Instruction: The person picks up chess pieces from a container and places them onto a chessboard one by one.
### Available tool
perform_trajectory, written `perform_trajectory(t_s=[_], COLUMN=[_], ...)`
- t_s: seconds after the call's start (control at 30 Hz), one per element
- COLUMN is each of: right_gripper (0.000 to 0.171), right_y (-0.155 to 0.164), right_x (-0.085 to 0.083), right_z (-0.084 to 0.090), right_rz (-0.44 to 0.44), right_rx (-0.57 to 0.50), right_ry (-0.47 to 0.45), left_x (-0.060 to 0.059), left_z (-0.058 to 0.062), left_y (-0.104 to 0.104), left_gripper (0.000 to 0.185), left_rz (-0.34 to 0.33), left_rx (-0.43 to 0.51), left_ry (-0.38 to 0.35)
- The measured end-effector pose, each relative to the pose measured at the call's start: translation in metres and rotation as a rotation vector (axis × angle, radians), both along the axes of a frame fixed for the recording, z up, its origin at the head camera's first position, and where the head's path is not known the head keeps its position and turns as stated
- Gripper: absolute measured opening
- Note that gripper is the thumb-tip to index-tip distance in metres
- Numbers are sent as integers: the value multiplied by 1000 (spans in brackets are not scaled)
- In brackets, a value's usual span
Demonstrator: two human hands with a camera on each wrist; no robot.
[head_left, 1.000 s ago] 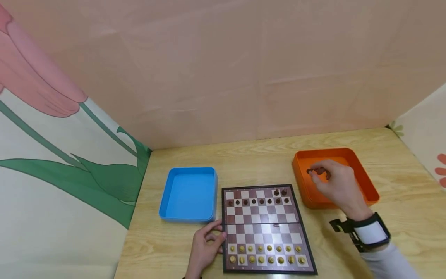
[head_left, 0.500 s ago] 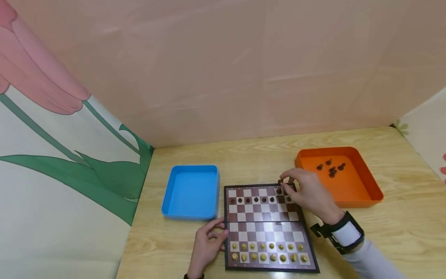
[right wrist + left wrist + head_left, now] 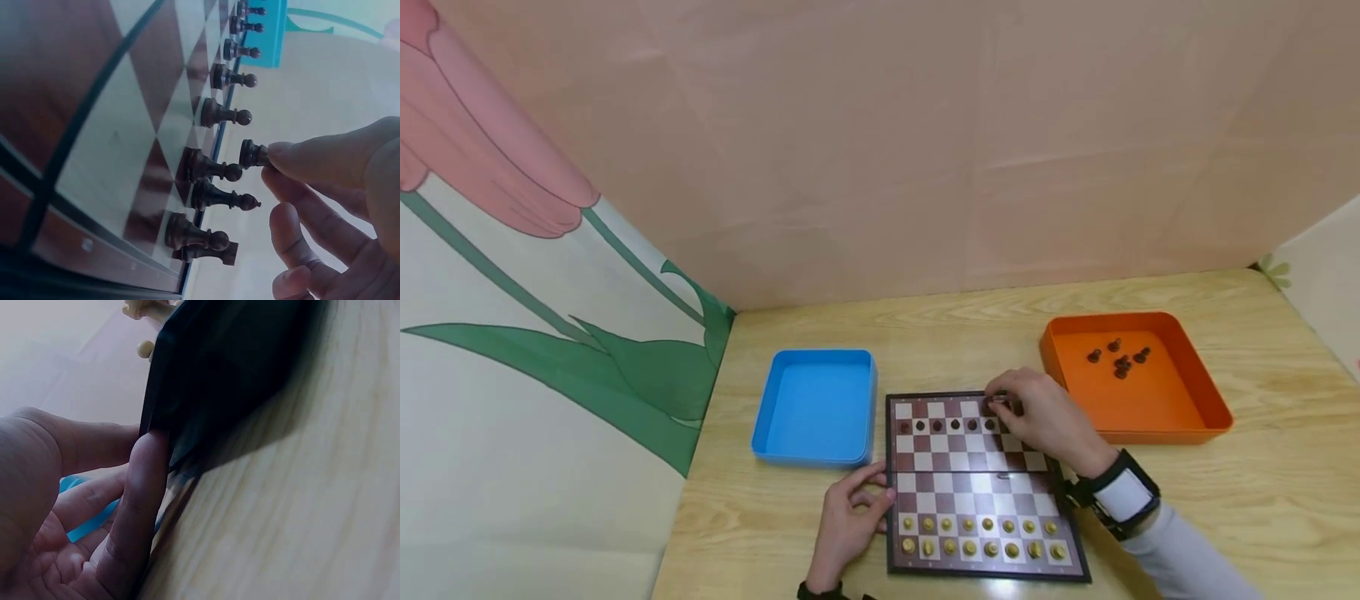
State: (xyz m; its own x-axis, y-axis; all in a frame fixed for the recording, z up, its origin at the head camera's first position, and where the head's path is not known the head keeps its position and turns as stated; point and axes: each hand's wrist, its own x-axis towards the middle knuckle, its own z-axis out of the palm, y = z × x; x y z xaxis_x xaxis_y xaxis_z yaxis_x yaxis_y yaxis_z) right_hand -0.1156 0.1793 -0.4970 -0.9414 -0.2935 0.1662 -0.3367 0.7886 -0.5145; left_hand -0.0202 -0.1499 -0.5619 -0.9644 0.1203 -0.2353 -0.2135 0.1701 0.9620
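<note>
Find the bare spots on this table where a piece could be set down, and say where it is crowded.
Free: the blue tray holds nothing, and the middle rows of the chessboard are bare between the dark and pale rows. The orange tray is bare along its near half. Crowded: the board's far right corner, where the right hand pinches a dark piece.

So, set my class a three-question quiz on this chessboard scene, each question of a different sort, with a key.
1. True or false: the blue tray holds dark pieces.
2. What does the right hand pinch? A) a dark piece B) a light piece C) the orange tray's rim
3. Fill in: the left hand touches the chessboard's ____ edge.

Key: 1 false, it shows none; the loose dark pieces lie in the orange tray. 2 A, the dark piece. 3 left.
</note>
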Motion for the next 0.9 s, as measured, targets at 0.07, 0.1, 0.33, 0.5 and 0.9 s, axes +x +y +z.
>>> perform_trajectory(t_s=[0.07, 0.1, 0.33, 0.5, 0.9], right_gripper=[17, 17, 16, 16, 18], right_y=[-1, -2, -3, -2, -1], right_x=[-1, -2, -3, -3, -4], right_z=[-1, -2, -4, -5, -7], right_rz=[0, -2, -6, -5, 8], right_rx=[11, 14, 17, 22, 27], right_ry=[-1, -2, -15, -17, -20], left_x=[0, 0, 0, 1, 1], left_z=[0, 0, 0, 1, 0], left_y=[0, 0, 0, 0, 0], left_gripper=[48, 48, 48, 48, 48], left_rz=[-1, -1, -6, -5, -11], left_rx=[-1, 2, 26, 32, 35], left_ry=[8, 12, 27, 13, 24])
